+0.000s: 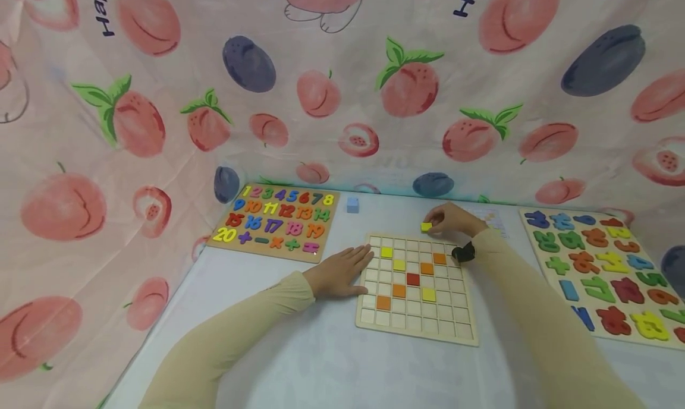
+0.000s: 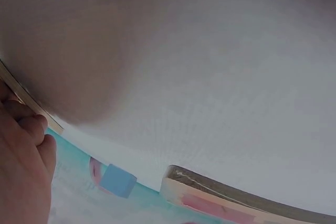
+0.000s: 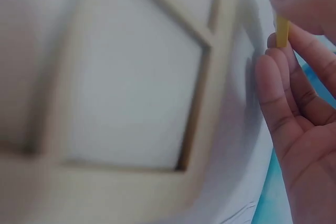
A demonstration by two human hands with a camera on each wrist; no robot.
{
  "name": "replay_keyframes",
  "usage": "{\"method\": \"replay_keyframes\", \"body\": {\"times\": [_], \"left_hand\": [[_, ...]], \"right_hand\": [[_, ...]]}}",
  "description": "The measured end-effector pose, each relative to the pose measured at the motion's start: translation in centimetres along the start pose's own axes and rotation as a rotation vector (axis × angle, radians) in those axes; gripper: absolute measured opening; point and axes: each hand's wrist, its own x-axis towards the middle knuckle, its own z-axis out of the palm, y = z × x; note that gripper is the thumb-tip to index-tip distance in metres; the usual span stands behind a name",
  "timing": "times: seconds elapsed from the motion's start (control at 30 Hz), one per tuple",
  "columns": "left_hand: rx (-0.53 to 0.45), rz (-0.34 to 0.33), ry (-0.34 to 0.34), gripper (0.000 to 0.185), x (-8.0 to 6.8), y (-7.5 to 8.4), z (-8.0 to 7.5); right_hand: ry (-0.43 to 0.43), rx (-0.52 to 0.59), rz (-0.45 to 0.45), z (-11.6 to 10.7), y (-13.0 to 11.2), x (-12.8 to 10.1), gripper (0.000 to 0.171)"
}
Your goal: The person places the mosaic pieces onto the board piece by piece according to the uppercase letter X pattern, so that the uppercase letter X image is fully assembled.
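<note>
A wooden grid board point(image 1: 455, 329) lies on the white table, with several yellow, orange and red square tiles set in its cells. My right hand point(image 1: 452, 219) hovers just past the board's far edge and pinches a small yellow tile point(image 1: 426, 226) between thumb and fingers. The right wrist view shows that yellow tile point(image 3: 281, 22) edge-on in my fingertips point(image 3: 294, 9) beside the grid frame point(image 3: 202, 93). My left hand point(image 1: 342, 272) rests flat on the table with straight fingers against the board's left edge; the left wrist view shows its fingers point(image 2: 26, 161) at the board's edge point(image 2: 31, 106).
A number puzzle board point(image 1: 275, 225) lies at the back left, with a light blue cube point(image 1: 352, 204) beside it. A letter puzzle board point(image 1: 605, 266) lies on the right. Fruit-print cloth point(image 1: 321, 88) walls the table on the back and left.
</note>
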Motion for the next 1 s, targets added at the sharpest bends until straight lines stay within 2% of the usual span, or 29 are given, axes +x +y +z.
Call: {"method": "replay_keyframes", "body": {"times": [0.2, 0.37, 0.47, 0.7, 0.87, 1.0], "left_hand": [[0.002, 0.004, 0.01, 0.083, -0.2, 0.1, -0.2], [-0.019, 0.017, 0.026, 0.082, -0.2, 0.1, -0.3], [-0.032, 0.028, 0.032, 0.082, -0.3, 0.2, -0.5], [-0.022, 0.016, 0.016, 0.082, -0.4, 0.2, -0.6], [-0.019, 0.004, 0.002, 0.083, -0.2, 0.2, -0.4], [-0.03, 0.003, 0.005, 0.083, -0.2, 0.2, -0.5]], "right_hand": [[-0.017, -0.034, -0.062, 0.4, -1.0, -2.3, 0.025], [-0.041, -0.008, -0.111, 0.9, -1.6, -4.8, 0.025], [-0.05, 0.013, -0.116, 1.5, -2.0, -6.2, 0.024], [-0.071, -0.015, -0.186, 3.1, -3.5, -9.4, 0.023], [-0.099, -0.015, -0.195, 4.2, -4.1, -11.3, 0.025], [-0.123, -0.03, -0.169, 4.8, -4.4, -12.5, 0.024]]}}
